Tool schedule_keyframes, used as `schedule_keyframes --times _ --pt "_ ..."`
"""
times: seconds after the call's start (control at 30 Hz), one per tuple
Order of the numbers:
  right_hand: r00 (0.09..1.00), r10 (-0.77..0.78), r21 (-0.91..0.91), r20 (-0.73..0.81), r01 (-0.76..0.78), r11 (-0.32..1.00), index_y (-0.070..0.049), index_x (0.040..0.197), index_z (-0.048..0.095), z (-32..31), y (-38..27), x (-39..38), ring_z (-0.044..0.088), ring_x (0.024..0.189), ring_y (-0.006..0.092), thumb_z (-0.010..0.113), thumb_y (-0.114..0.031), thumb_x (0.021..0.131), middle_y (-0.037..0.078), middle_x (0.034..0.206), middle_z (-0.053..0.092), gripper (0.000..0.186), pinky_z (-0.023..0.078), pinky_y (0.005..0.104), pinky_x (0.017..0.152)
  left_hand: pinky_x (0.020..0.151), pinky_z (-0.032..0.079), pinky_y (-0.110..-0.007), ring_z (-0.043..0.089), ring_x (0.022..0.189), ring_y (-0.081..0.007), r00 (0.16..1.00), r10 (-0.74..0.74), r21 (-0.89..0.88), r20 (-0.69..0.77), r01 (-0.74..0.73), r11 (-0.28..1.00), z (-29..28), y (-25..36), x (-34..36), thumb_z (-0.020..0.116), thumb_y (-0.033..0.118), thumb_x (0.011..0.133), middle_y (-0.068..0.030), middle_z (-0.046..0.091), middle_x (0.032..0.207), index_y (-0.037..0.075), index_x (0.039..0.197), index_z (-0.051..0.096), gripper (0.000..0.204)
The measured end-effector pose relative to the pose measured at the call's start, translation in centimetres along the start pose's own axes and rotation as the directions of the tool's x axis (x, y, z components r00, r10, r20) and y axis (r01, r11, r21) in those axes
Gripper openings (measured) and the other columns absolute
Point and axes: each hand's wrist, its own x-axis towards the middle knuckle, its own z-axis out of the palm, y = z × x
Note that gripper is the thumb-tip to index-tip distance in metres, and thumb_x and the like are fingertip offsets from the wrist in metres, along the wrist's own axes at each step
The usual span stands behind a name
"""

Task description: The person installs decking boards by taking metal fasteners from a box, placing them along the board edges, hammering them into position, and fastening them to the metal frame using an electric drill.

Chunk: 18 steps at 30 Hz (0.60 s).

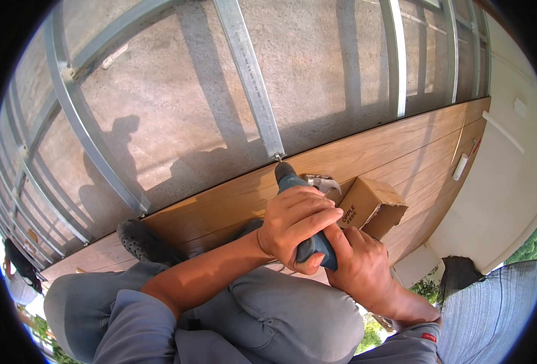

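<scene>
Both our hands grip the drill: left hand closed over its body, right hand wrapped beneath, tip at the metal rail beside a cardboard box.

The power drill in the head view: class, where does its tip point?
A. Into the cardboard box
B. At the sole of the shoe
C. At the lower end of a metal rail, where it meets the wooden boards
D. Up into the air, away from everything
C: the power drill, gripped by the left hand and right hand, has its tip at the foot of the metal rail, at the edge of the wooden boards.
</scene>
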Motion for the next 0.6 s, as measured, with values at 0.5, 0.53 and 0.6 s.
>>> schedule_keyframes --times 0.5,0.53,0.6 --pt "1.000 0.005 -0.040 -0.002 -0.005 0.999 -0.012 0.135 0.056 -0.3 0.1 1.0 0.062 0.058 0.0295 0.071 -0.008 0.070 0.012 0.074 0.055 0.067 0.051 0.0402 0.051 0.077 0.058 -0.047 0.069 0.079 -0.0367 0.999 0.020 0.014 -0.042 -0.020 1.000 -0.1 -0.8 0.0 0.055 0.046 0.090 -0.0185 0.069 0.090 -0.004 0.104 0.068 0.054" --pt "0.999 0.007 -0.015 0.046 -0.006 1.000 -0.012 0.138 0.055 -0.5 0.0 0.6 0.063 0.059 0.0297 0.072 -0.009 0.070 0.012 0.074 0.056 0.070 0.051 0.0407 0.051 0.077 0.058 -0.047 0.069 0.079 -0.0370 0.999 -0.005 0.027 -0.035 0.006 1.000 0.0 -0.2 -0.3 0.055 0.046 0.089 -0.0185 0.070 0.090 -0.004 0.104 0.068 0.054" --pt "0.998 -0.021 -0.022 0.066 0.023 1.000 -0.013 0.143 0.051 0.3 0.6 1.0 0.065 0.061 0.0304 0.072 -0.009 0.070 0.014 0.074 0.059 0.076 0.053 0.0421 0.052 0.079 0.057 -0.048 0.069 0.080 -0.0376 0.999 -0.009 0.011 -0.050 0.010 1.000 0.0 -0.9 -0.5 0.057 0.044 0.088 -0.0188 0.070 0.091 -0.003 0.105 0.069 0.052"
